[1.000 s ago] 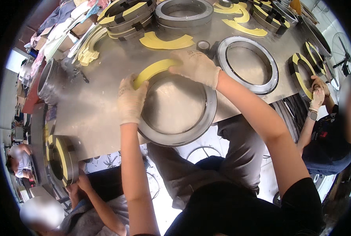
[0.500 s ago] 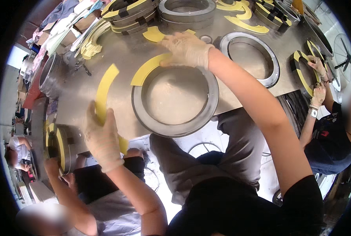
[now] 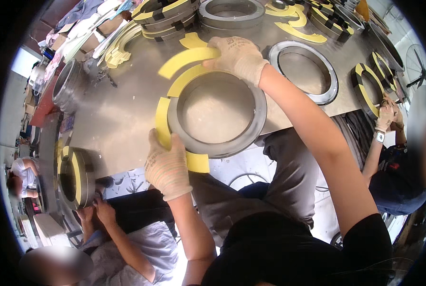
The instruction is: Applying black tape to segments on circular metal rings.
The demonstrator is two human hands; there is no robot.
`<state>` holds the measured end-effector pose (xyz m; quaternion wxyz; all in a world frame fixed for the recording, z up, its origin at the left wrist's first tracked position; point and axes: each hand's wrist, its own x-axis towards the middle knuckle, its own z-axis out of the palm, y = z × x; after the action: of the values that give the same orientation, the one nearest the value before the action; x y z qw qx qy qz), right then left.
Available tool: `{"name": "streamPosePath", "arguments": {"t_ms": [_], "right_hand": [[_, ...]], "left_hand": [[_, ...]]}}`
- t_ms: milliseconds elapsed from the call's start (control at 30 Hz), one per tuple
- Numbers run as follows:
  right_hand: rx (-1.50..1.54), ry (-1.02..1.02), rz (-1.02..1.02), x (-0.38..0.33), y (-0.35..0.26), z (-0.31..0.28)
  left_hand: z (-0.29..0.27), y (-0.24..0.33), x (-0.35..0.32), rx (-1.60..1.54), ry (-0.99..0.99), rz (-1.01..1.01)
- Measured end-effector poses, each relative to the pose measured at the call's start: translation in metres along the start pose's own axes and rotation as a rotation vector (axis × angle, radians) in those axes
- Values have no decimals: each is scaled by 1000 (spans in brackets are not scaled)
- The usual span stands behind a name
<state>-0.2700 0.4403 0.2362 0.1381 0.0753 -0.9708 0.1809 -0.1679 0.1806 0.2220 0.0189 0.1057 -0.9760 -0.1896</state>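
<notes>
A dark grey ring [image 3: 222, 150] lies near the table's front edge, with a yellow arc piece [image 3: 183, 85] along its upper left rim. My gloved right hand [image 3: 239, 58] is closed on the right end of a second yellow arc strip [image 3: 187, 59], just beyond that piece. At the ring's left side my gloved left hand [image 3: 167, 167] is closed round a third yellow arc strip [image 3: 162, 119]. This strip's upper end reaches the ring's left edge; its lower end shows right of my hand. The fingers hide its middle.
Another grey ring [image 3: 333, 83] lies at the right. At the back are stacked yellow-and-black rings [image 3: 167, 21], a thick grey ring [image 3: 232, 14] and loose yellow arcs [image 3: 299, 32]. Co-workers handle rings on both sides: one at left [image 3: 82, 178], one at right [image 3: 361, 90].
My left hand has carried its yellow strip rightward to the ring's left edge. My right hand now holds a yellow strip away from the piece on the ring. The ring has shifted slightly.
</notes>
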Motion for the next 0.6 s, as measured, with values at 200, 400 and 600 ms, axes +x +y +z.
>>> {"name": "streamPosePath", "arguments": {"t_ms": [200, 400, 600], "right_hand": [[97, -185, 420, -116, -4, -44], [288, 317, 467, -214, -12, 9], [666, 450, 561, -215, -20, 25]], "left_hand": [[20, 4, 6, 98, -85, 56], [21, -2, 14, 78, -102, 57], [-9, -37, 8, -198, 49, 362]]}}
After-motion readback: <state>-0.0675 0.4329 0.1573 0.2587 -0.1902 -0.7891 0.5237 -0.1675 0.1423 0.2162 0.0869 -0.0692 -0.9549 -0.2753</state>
